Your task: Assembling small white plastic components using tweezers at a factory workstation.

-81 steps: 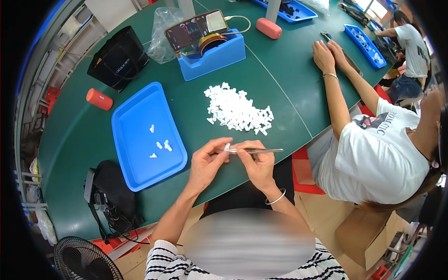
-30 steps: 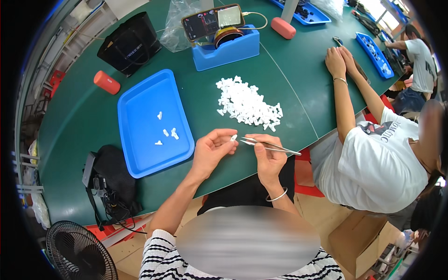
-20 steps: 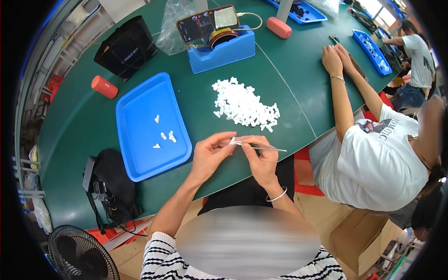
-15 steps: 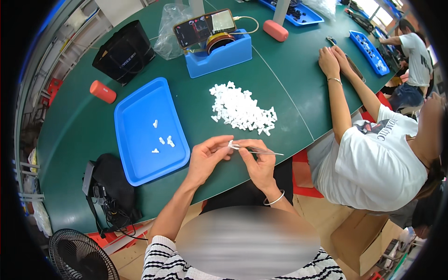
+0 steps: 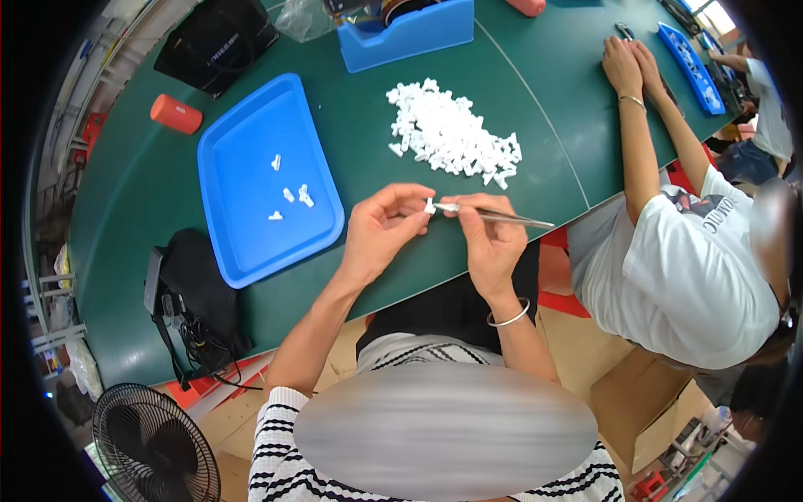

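My left hand [image 5: 381, 230] pinches a small white plastic piece [image 5: 430, 206] between thumb and fingertips. Close beside it, my right hand [image 5: 492, 238] is closed around slim metal tweezers [image 5: 523, 221], whose back end sticks out to the right. A whitish bit shows at the front of the tweezers, by the right fingertips; whether it is a separate piece I cannot tell. Beyond both hands lies a heap of similar white plastic pieces [image 5: 456, 130] on the green table. To the left, several such pieces [image 5: 306, 197] lie in a blue tray [image 5: 219, 243].
A blue holder [image 5: 410, 40] stands behind the heap. Leftward are a black bag [image 5: 219, 46], a red cylinder [image 5: 176, 114] and a black pouch with cables [image 5: 196, 293]. A co-worker's hands [image 5: 629, 69] rest on the table [image 5: 376, 109] at right. A fan [image 5: 155, 443] stands lower left.
My hands have drawn slightly apart, and the tweezers' front end has backed away from the piece in my left hand. The whole view has tipped, so the table sits higher in it.
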Demonstrator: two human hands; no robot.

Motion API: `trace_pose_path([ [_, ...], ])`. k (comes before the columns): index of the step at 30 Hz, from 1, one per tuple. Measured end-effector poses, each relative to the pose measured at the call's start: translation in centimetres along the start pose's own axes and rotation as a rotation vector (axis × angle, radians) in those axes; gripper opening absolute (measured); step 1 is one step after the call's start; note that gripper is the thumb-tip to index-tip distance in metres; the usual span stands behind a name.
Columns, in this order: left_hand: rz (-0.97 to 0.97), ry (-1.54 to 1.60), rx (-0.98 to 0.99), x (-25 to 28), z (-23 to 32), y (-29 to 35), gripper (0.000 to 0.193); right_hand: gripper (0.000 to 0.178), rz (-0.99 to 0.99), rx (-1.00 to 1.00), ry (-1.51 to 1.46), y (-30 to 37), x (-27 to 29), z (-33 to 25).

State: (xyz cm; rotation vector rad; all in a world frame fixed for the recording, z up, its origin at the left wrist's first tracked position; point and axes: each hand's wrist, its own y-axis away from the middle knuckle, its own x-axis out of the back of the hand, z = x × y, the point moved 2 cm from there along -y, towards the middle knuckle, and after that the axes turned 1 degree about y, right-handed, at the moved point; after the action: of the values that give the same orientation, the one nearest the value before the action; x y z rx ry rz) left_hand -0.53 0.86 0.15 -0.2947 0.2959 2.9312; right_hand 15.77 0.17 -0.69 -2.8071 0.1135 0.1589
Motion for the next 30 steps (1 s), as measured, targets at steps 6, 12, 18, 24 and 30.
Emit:
trace_pose_path([
  [6,-0.003,0.030,0.001,-0.29,0.48,-0.05,0.031,0.012,-0.003,0.025,-0.005,0.07,-0.16,-0.59],
  [12,-0.008,-0.012,-0.002,-0.01,0.25,0.10,0.029,0.013,-0.030,0.013,-0.022,0.18,-0.10,-0.30],
  [18,0.004,0.039,0.019,0.04,0.15,-0.09,0.030,0.013,-0.022,0.045,-0.017,0.00,-0.37,-0.26],
  [24,-0.025,0.065,0.030,0.06,-0.03,-0.02,0.031,0.012,-0.005,0.014,-0.030,0.31,0.05,-0.21],
  [30,-0.018,0.089,0.022,-0.07,0.03,-0.05,0.030,0.012,0.007,0.090,-0.015,0.06,-0.19,-0.57],
])
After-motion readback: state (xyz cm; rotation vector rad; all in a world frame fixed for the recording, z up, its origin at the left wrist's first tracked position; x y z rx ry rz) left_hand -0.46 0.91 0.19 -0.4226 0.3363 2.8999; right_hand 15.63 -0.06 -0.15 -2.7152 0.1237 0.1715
